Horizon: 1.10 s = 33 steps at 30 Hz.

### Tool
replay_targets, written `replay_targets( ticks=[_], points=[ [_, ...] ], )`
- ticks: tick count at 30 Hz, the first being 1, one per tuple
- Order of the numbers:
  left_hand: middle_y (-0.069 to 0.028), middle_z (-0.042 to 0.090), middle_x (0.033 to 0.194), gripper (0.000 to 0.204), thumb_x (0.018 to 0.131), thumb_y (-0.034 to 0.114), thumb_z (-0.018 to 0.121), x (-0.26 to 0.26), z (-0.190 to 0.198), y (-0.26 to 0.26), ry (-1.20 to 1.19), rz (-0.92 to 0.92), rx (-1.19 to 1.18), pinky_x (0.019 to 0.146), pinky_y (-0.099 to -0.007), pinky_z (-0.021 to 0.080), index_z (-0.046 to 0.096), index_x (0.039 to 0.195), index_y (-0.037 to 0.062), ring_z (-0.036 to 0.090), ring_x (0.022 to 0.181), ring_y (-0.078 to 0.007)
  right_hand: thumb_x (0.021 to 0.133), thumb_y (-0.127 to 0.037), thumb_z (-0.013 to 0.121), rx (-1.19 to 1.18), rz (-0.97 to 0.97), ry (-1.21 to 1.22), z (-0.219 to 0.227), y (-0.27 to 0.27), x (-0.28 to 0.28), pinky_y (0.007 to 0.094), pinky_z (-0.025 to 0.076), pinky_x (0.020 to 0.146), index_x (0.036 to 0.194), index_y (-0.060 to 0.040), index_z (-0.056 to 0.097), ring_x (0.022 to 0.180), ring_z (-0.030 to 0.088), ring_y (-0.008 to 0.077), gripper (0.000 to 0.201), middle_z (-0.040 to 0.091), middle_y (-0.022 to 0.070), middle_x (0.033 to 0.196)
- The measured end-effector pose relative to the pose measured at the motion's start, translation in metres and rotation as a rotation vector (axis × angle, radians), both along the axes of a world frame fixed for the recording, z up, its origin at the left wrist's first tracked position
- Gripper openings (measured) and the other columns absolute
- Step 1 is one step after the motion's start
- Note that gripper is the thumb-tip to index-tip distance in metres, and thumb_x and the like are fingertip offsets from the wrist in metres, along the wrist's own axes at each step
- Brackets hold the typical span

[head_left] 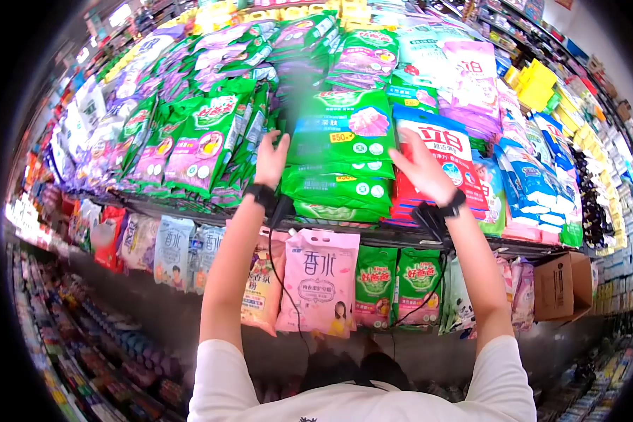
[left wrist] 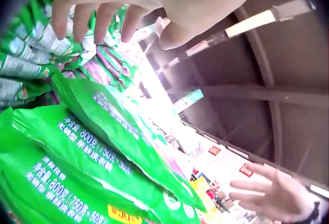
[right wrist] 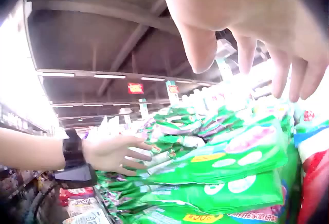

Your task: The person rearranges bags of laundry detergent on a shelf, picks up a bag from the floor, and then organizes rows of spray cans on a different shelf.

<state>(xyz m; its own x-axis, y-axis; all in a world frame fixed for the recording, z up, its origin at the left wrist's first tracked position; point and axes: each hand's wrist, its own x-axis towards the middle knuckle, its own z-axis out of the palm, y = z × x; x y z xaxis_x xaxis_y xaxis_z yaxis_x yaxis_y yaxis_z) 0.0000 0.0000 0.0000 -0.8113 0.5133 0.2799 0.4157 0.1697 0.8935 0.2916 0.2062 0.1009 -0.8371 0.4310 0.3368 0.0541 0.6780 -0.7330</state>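
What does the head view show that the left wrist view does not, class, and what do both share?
Only the head view shows the red and blue bag, the pink bag hanging below and the cardboard box. Only the left wrist view shows the ceiling beams. Both show the stacked green bags, the left hand and the right hand, open.

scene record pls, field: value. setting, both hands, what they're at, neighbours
setting: shop shelf stacked with detergent bags
left hand: raised, fingers straight, at the left edge of the green bag stack; contact unclear
right hand: raised, fingers spread, over the red and blue bag right of the green stack; grips nothing visible
wrists: black strap with a camera on each
neighbours: purple and green bags to the left, pink bag hanging below, cardboard box lower right
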Motion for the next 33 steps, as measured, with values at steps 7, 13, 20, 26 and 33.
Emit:
replay_targets(
  ticks=[7, 13, 20, 26, 33],
  points=[
    [-0.0200, 0.053, 0.132, 0.081, 0.089, 0.058, 0.054, -0.055, -0.033, 0.048, -0.290, -0.196, -0.317, 0.101, -0.0365, 0.037, 0.041, 0.137, -0.0053, 0.050, 0.121, -0.0269, 0.086, -0.034, 0.064, 0.111, -0.244, -0.117, -0.069, 0.031, -0.101, 0.0441, 0.044, 0.097, 0.132, -0.0129, 0.050, 0.106, 0.056, 0.0417, 0.053, 0.058, 0.0213, 0.123],
    [-0.0194, 0.059, 0.124, 0.054, 0.093, 0.035, 0.058, -0.029, 0.001, 0.036, -0.111, -0.355, -0.248, 0.095, -0.0358, 0.041, 0.046, 0.135, 0.0024, 0.056, 0.112, -0.0274, 0.083, -0.002, 0.058, 0.179, -0.315, -0.045, -0.048, -0.003, -0.079, 0.0426, 0.047, 0.087, 0.103, -0.0031, 0.064, 0.099, 0.056, 0.0412, 0.020, 0.058, 0.0241, 0.107],
    [-0.0176, 0.050, 0.133, 0.073, 0.092, 0.043, 0.060, -0.029, -0.017, 0.027, -0.349, -0.395, -0.248, 0.100, -0.0360, 0.038, 0.028, 0.145, 0.0037, 0.048, 0.121, -0.0249, 0.087, -0.015, 0.061, 0.320, -0.360, -0.050, -0.085, -0.003, -0.060, 0.0480, 0.044, 0.091, 0.132, -0.0107, 0.040, 0.105, 0.052, 0.0463, 0.050, 0.054, 0.0250, 0.111],
    [-0.0239, 0.054, 0.128, 0.080, 0.091, 0.051, 0.056, -0.019, -0.015, 0.027, -0.408, -0.367, -0.208, 0.103, -0.0357, 0.036, 0.029, 0.143, -0.0032, 0.053, 0.119, -0.0283, 0.089, -0.026, 0.063, -0.182, -0.271, -0.054, -0.074, -0.003, -0.067, 0.0433, 0.043, 0.097, 0.136, -0.0108, 0.035, 0.119, 0.051, 0.0421, 0.057, 0.049, 0.0236, 0.133],
    [-0.0189, 0.059, 0.122, 0.057, 0.097, 0.041, 0.052, 0.013, -0.008, 0.017, -0.046, -0.382, -0.159, 0.097, -0.0349, 0.041, 0.043, 0.134, 0.0001, 0.056, 0.112, -0.0253, 0.086, -0.008, 0.065, -0.025, -0.205, 0.034, -0.089, -0.022, -0.042, 0.0394, 0.043, 0.098, 0.135, -0.0103, 0.039, 0.123, 0.051, 0.0360, 0.055, 0.053, 0.0183, 0.131]
  ],
)
